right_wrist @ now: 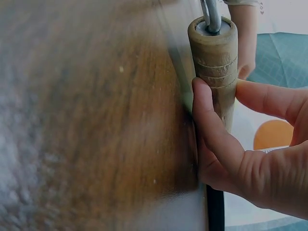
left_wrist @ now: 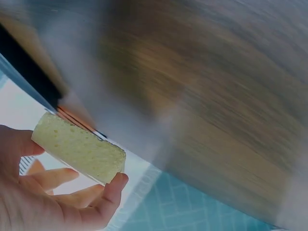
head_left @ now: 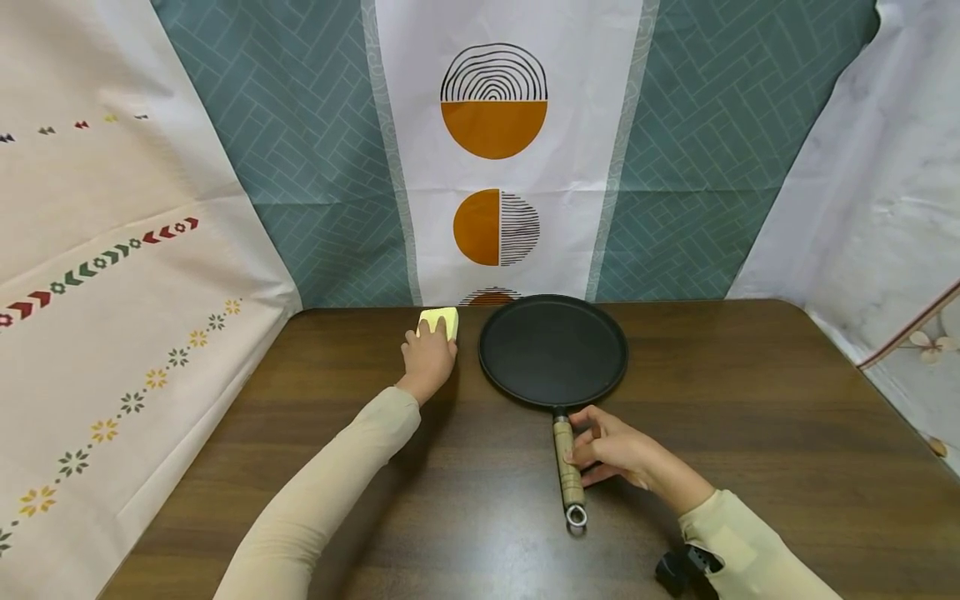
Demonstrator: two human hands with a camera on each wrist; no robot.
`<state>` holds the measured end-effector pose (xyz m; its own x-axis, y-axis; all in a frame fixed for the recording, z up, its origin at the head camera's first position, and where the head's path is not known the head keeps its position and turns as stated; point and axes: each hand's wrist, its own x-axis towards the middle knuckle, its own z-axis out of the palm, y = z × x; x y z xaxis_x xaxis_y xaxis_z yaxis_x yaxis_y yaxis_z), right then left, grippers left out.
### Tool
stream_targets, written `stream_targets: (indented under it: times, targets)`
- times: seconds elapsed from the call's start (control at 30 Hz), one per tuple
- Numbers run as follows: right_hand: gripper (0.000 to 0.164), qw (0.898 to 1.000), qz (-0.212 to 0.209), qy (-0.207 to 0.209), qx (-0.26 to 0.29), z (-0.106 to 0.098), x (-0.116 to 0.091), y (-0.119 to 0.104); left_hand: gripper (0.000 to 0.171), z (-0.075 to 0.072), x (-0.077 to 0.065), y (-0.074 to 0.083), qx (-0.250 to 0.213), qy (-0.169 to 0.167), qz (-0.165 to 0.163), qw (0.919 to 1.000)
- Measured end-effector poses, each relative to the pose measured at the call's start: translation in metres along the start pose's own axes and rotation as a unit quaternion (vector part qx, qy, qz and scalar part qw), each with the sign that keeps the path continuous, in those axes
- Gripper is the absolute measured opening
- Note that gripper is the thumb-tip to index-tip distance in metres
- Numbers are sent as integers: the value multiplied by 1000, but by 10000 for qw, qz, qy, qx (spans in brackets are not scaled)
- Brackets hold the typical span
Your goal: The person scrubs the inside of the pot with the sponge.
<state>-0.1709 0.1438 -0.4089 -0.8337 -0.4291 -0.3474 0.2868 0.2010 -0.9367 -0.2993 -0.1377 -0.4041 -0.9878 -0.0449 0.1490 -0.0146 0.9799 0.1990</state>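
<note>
A pale yellow sponge [head_left: 447, 315] is pinched by my left hand [head_left: 429, 364] near the table's far edge. The left wrist view shows the thumb at one end of the sponge [left_wrist: 79, 147] and a fingertip at the other. Just to its right, a flat round black pan [head_left: 553, 350] lies with its handle pointing toward me. My right hand [head_left: 618, 450] grips the wooden handle [head_left: 567, 475] from the right side. In the right wrist view, thumb and fingers sit on opposite sides of the handle [right_wrist: 216, 53], which ends in a metal ring.
The brown wooden table [head_left: 465, 508] ends at a hanging patterned curtain [head_left: 315, 167] just behind the pan. White cloth [head_left: 112, 350] with coloured motifs hangs along the left side. A small black device [head_left: 682, 568] is on the right sleeve.
</note>
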Motion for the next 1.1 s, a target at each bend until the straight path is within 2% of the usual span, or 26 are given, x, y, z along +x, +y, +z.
stream_targets:
  times: [0.23,0.6,0.83,1.1]
  targets:
    - [64,10000,0,8,-29,0,0,0,47,1,0,-24,61,81,-196,9998]
    - [63,10000,33,18,-38,-1,0,-1,45,5,1,-58,294,-17,-478,9984]
    - [63,10000,39,32,-14,-1,-1,-1,46,4,0,-65,276,-158,-632,9975]
    - [64,10000,22,33,-9,-1,0,1,45,3,-1,-66,350,-198,-556,9976]
